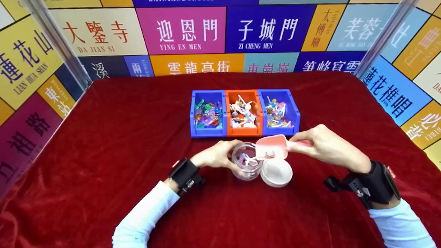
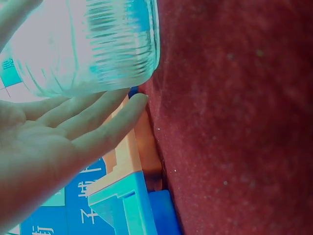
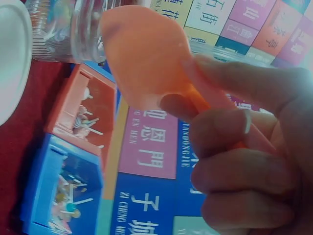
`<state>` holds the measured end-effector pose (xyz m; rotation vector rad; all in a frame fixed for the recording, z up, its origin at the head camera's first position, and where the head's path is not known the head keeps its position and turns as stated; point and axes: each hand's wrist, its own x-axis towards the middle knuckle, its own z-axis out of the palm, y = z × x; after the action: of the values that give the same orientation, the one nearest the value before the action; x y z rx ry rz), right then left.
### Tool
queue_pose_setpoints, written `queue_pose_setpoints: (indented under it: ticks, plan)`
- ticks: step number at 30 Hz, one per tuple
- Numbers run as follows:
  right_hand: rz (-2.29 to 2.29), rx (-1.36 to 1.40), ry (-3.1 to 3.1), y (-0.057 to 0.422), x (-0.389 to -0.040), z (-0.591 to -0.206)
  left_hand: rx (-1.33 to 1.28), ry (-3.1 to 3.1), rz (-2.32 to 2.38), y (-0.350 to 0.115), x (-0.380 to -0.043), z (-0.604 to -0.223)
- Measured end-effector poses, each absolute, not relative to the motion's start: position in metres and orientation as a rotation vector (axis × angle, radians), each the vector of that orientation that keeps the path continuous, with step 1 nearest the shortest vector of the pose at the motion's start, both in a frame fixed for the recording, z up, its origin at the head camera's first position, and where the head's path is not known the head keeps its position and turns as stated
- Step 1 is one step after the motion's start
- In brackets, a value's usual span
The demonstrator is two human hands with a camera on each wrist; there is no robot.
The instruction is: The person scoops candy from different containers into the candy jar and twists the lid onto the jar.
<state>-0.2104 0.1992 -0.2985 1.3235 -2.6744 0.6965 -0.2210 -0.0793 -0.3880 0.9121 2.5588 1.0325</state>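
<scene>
My left hand (image 1: pixel 220 155) holds a clear ribbed jar (image 1: pixel 247 170) by its side, thumb and fingers around it, as the left wrist view (image 2: pixel 93 54) also has it. Several small lollipops show inside the jar. The right hand (image 1: pixel 318 148) grips the handle of a pink scoop (image 1: pixel 272 144), fingers curled round it in the right wrist view (image 3: pixel 239 147). The scoop's front edge is over the jar's mouth, and a small lollipop (image 1: pixel 269 154) lies in it. A white round lid (image 1: pixel 276 173) is on the cloth beside the jar, below the scoop.
Behind the jar stand three joined bins: a blue bin (image 1: pixel 208 132) of shiny colourful pieces, an orange bin (image 1: pixel 244 132) and another blue bin (image 1: pixel 293 113), both with lollipops. Dark red cloth (image 1: pixel 137 131) covers the table. Printed panels (image 1: pixel 186 29) rise behind it.
</scene>
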Motion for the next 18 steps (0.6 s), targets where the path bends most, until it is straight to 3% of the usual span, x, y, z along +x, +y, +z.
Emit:
queue_pose_setpoints:
  ticks: [18]
  plan:
    - [0.606, 1.294, -2.625, 0.1975, -0.2114, -0.2971, 0.896, 2.599, 0.934, -0.0785, -0.2198, -0.3844]
